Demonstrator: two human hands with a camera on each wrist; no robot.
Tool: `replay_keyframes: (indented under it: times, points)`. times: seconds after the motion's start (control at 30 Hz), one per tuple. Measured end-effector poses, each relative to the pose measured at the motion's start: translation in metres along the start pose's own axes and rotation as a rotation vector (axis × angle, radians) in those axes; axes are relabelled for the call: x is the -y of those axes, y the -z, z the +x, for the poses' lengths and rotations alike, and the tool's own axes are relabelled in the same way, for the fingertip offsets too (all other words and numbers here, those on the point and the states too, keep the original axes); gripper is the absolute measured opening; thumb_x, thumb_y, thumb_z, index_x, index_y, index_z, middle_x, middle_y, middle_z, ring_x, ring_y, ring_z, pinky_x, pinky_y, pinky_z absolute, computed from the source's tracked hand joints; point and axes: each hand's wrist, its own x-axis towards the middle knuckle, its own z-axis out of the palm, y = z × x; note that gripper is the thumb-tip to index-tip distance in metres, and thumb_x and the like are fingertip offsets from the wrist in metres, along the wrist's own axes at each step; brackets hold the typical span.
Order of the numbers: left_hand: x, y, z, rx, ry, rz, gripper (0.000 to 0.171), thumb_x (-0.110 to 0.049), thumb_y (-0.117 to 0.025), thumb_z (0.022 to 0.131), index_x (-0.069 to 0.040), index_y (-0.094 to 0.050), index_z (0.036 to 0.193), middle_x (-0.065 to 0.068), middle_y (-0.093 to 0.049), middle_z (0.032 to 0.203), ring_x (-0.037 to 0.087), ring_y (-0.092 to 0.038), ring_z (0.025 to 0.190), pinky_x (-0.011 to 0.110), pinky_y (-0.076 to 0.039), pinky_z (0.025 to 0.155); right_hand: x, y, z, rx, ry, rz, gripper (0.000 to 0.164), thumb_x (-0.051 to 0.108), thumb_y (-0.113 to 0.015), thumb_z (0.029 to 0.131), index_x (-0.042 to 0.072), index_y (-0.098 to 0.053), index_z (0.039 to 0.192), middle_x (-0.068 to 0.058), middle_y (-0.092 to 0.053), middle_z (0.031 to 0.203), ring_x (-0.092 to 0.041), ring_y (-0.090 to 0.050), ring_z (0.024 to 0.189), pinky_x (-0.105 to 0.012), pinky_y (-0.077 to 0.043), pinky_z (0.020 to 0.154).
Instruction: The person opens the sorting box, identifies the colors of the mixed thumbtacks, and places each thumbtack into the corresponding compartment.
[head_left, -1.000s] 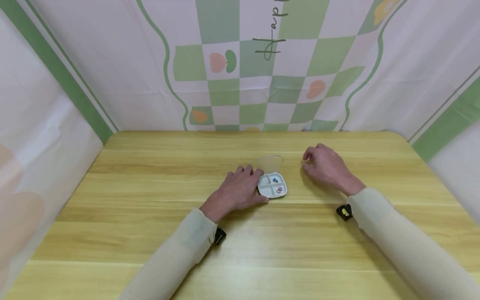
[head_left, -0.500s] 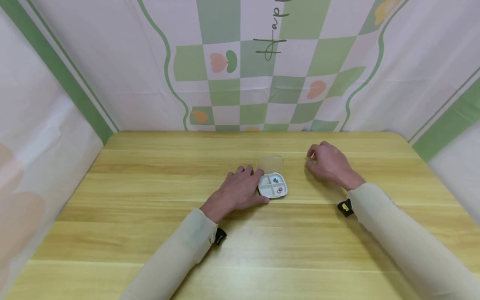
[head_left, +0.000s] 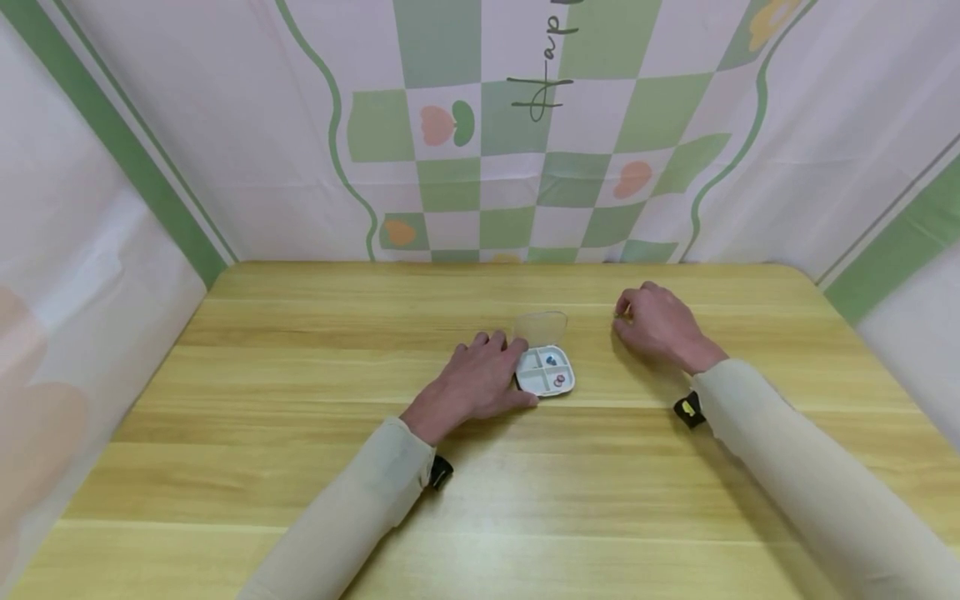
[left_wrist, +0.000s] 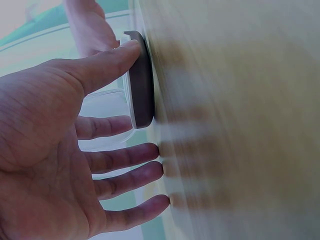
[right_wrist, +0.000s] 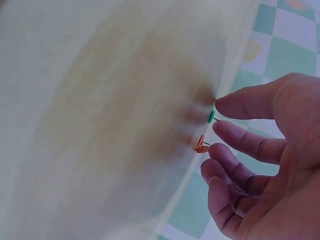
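Note:
A small white box with four-part dividers and a raised clear lid lies on the table. Blue pieces sit in its far right compartment and pink ones in the near right. My left hand holds the box by its side between thumb and forefinger, other fingertips down on the table. To the right, my right hand hovers low with fingers bent. In the right wrist view, a green stud earring lies between thumb and forefinger, which stand apart; an orange stud earring is by the middle fingertip.
The wooden table reaches back to a hanging green-and-white checked cloth. More cloth hangs at the left and right sides. A black strap piece shows at the right wrist.
My right hand has shifted slightly to the right and its thumb and forefinger have drawn closer together. The left hand and the box have stayed put.

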Motion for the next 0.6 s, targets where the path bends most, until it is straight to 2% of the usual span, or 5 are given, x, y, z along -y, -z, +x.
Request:
replay_keyframes:
  times: [0.6]
  points:
    - [-0.0012,0.0019,-0.0016,0.002,0.004,-0.005,0.076,-0.061,-0.056,0.080,-0.017,-0.035,0.139,0.008,-0.045,0.123,0.022,-0.042,0.101,0.040,-0.039,0.080,-0.0016,-0.0031,0.0011,-0.003,0.004,-0.019,0.015,0.014,-0.054,0.084,0.006,-0.064,0.090,-0.010,-0.055,0.088,-0.026,-0.048,0.085,-0.043,-0.040,0.074]
